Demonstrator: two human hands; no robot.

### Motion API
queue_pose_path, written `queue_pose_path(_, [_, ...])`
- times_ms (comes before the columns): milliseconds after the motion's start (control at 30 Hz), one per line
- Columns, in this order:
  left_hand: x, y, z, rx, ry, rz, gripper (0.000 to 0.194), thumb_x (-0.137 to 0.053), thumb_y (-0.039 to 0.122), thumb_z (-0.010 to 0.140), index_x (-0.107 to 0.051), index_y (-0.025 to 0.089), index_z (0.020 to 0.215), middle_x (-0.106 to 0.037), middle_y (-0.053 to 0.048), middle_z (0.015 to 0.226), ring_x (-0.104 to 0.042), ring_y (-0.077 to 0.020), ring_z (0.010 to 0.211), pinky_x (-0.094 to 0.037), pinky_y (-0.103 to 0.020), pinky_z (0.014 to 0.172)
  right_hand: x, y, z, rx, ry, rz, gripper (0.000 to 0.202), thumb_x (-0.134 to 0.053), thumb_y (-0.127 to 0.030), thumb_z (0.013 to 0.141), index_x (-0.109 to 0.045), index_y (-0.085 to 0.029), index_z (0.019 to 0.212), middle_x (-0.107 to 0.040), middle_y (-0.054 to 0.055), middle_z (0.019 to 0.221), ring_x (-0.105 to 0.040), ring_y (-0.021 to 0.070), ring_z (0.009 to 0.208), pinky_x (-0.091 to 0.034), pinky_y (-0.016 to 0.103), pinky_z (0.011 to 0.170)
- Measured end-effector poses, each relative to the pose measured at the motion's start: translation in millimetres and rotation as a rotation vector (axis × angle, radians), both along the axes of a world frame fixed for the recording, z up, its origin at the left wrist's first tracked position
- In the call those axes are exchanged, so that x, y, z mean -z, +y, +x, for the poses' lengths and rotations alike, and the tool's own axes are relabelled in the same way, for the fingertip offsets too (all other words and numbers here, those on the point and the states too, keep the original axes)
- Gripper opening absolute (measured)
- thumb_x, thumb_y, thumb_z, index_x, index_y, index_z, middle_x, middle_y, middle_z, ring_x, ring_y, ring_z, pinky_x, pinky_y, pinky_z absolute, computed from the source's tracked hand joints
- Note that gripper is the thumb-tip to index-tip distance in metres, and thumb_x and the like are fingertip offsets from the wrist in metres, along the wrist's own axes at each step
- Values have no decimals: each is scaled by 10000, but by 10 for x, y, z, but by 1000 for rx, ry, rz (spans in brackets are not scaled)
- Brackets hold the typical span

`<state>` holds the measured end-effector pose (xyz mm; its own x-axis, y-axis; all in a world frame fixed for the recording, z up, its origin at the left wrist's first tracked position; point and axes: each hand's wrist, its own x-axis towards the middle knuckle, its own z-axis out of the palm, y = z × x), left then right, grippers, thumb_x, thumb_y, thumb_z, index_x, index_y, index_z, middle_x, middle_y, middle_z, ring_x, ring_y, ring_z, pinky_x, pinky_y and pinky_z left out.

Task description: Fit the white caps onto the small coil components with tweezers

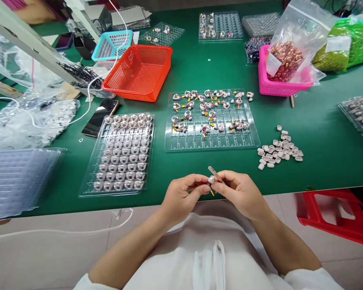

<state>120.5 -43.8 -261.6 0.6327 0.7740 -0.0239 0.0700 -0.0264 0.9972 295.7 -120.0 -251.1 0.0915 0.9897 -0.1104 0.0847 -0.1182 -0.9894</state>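
At the table's front edge my left hand is closed, thumb and finger pinching a small pearly-white earbud part. A bit of yellow and dark wiring hangs below that part. My right hand is closed too, on a thin flat beige stick that slants up past the part. The right fingertips are close against the earbud part; whether they grip it is hidden. Beyond my hands lies a clear tray with wired earbud pieces. Loose white oval caps are heaped to the right.
Left of my hands stands a clear tray of pearly shells, beside a phone and stacked empty trays. Farther back are a red basket and a pink basket with a bag of copper-coloured parts. A red stool is below right.
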Motion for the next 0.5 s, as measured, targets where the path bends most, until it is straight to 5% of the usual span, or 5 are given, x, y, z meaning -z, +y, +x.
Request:
queue_pose_path(167, [-41, -5, 19, -60, -87, -170, 61, -732, 175, 837, -768, 170, 887, -784, -5, 807, -723, -131, 716, -601, -202, 707, 29, -65, -22, 65, -282, 316, 128, -610, -220, 966, -738, -215, 962, -631, 17, 796, -556, 132, 683, -418, 245, 585])
queue_pose_path(300, [-92, -6, 21, -63, -150, -278, 59, -771, 170, 808, -781, 166, 865, -789, -11, 785, -734, -139, 716, -615, -212, 707, 102, -65, 22, 19, -385, 593, 226, -615, -88, 932, -716, -223, 1083, -679, 53, 938, -630, 127, 731, -473, 219, 573])
queue_pose_path(500, [-107, -8, 11, -16, -202, -398, 73, -807, 195, 790, -796, 165, 856, -799, -18, 770, -739, -139, 692, -624, -211, 681, 120, -29, 95, -89, -510, 783, 337, -611, -4, 886, -667, -194, 1160, -701, 77, 954, -676, 163, 871, -563, 261, 732])
